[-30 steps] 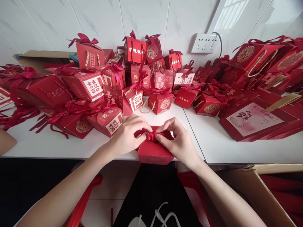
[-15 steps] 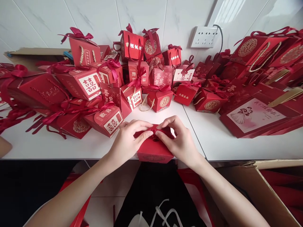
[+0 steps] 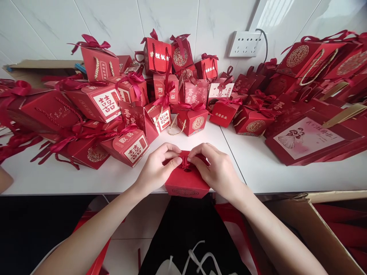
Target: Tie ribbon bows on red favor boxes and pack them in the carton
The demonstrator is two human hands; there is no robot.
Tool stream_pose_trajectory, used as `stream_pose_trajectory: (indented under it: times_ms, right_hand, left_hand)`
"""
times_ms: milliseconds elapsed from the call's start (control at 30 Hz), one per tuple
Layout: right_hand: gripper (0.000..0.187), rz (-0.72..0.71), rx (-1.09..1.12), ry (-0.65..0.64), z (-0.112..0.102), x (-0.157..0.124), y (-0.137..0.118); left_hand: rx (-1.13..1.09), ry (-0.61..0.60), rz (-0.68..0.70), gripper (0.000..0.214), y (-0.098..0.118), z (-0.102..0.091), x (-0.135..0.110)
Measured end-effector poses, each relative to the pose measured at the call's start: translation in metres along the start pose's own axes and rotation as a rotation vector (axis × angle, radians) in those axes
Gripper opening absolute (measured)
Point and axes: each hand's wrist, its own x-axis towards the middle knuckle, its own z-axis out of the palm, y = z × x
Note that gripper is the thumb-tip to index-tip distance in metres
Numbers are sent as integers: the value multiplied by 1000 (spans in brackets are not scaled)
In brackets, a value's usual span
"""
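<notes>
A small red gift box (image 3: 185, 182) sits at the near edge of the white table (image 3: 258, 168), partly overhanging it. A dark red ribbon (image 3: 185, 160) crosses its top. My left hand (image 3: 157, 168) pinches the ribbon from the left, fingers curled over the box top. From the right, my right hand (image 3: 216, 170) pinches the same ribbon, and the fingertips of both hands meet at the knot. The far side of the box is hidden by my fingers.
Several red gift boxes (image 3: 97, 101) and bags with ribbons and rope handles crowd the table's back and sides. A flat red bag with a couple's picture (image 3: 306, 137) lies right. A wall socket (image 3: 245, 44) is behind. An open cardboard carton (image 3: 323, 233) stands lower right.
My fingers have drawn closer together over the ribbon knot, covering it more. The view has shifted slightly; the box stays at the table edge.
</notes>
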Motion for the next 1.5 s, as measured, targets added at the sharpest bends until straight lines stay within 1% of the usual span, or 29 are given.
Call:
stream_pose_trajectory:
  times_ms: [133,300,400,467,567,700,767,900,967,1033,1100,1167,1233,1300,1367,1433,1500]
  right_hand:
    - [16,-75,-55,-13,-4,0,1]
    - [10,-136,-104,23,-12,-7,-5]
    - [10,-179,-181,21,-13,-11,-9]
    - [10,-193,-227,42,-11,-12,-10]
    - [10,-219,-246,63,-9,-10,-10]
    - [15,-292,-295,15,-12,-9,-8]
    - [16,-307,-330,-4,-16,-9,-8]
    - [13,-293,-396,-31,-25,-10,-8]
    - [14,-285,-446,-56,-29,-12,-8]
    - [18,-288,-504,-78,-33,-15,-8]
    - [21,-302,-567,-77,-36,-18,-7]
    - [25,-324,-618,-56,-39,-21,-7]
    - [25,-335,-632,-45,-42,-25,-10]
    - [18,-299,-583,-40,-43,-29,-15]
    - [12,-196,-488,-31,-40,-33,-21]
    - [22,-56,-390,-33,-35,-36,-27]
    - [32,78,-312,-52,-28,-38,-31]
  left_hand:
    - [-124,-23,-34,16,4,1,0]
    - [-121,-5,-55,16,5,1,0]
    - [-100,6,-40,17,2,1,0]
    - [-91,9,-22,17,0,0,0]
    - [-73,-3,4,20,-1,-2,0]
    - [36,-38,22,28,0,-8,2]
    - [111,-19,48,28,4,-13,3]
    - [329,32,184,19,15,-22,-1]
    - [502,47,299,14,19,-26,-6]
    - [682,87,419,14,22,-28,-12]
    - [836,149,538,17,23,-28,-19]
    - [945,212,646,18,24,-27,-25]
    - [991,243,694,17,25,-23,-31]
    - [977,245,633,13,28,-19,-37]
    - [945,236,540,10,31,-14,-42]
    - [942,230,485,10,33,-10,-47]
    - [966,225,472,10,34,-5,-51]
